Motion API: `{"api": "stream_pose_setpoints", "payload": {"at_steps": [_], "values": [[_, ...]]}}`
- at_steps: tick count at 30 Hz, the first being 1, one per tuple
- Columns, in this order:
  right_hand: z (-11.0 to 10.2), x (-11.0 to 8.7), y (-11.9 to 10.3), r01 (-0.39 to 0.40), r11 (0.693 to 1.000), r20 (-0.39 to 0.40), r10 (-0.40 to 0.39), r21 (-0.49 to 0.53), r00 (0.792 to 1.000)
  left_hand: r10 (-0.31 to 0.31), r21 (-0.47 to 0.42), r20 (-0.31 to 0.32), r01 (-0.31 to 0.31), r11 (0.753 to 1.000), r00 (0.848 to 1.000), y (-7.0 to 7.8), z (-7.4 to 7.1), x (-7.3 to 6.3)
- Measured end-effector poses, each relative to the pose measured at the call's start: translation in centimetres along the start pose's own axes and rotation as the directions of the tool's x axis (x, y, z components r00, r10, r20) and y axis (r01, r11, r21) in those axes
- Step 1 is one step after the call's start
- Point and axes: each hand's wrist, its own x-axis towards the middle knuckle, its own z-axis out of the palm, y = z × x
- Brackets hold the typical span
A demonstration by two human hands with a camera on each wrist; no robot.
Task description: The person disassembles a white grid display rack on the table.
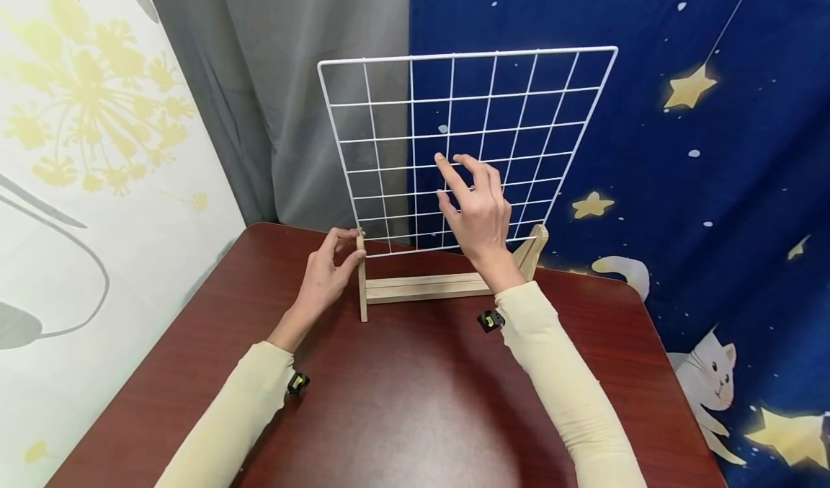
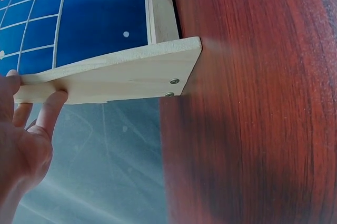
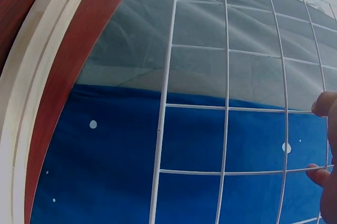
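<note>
Head view: left hand (image 1: 322, 275) pinches the upper end of a pale flat wooden side panel (image 1: 362, 286); right hand (image 1: 478, 218) has fingers loosely parted by the white metal wire grid (image 1: 448, 134), contact unclear. Grid's up between panels, above a pale wooden crossbar (image 1: 421, 287). Base looks assembled; securing the grid probably remains.

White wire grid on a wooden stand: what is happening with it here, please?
A person's left hand pinches the upper end of the left side piece of the wooden stand. The white wire grid stands up between this and the right side piece, its lower edge above the crossbar. The right hand is raised at the grid; whether it touches is not clear.
</note>
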Motion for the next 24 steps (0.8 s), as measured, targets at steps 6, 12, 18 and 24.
{"api": "stream_pose_setpoints", "payload": {"at_steps": [6,12,18,24], "values": [[0.0,0.7,-0.4,0.001,1.0,0.022,-0.001,0.019,1.0,-0.02,-0.035,-0.011,0.02,0.999,1.0,-0.1,0.0,-0.1],[-0.1,1.2,-0.6,-0.012,1.0,0.029,0.011,0.023,1.0,-0.025,-0.032,0.006,0.025,0.999,1.0,0.0,-0.1,0.0],[-0.1,1.8,-0.6,-0.029,0.999,0.052,0.027,0.022,0.998,-0.022,-0.024,0.001,0.022,0.999,1.0,-0.2,-0.1,0.1],[-0.5,2.5,-0.2,-0.046,0.999,0.036,0.046,0.005,0.998,-0.003,-0.044,-0.007,0.003,0.999,1.0,-0.2,0.1,0.2]]}}
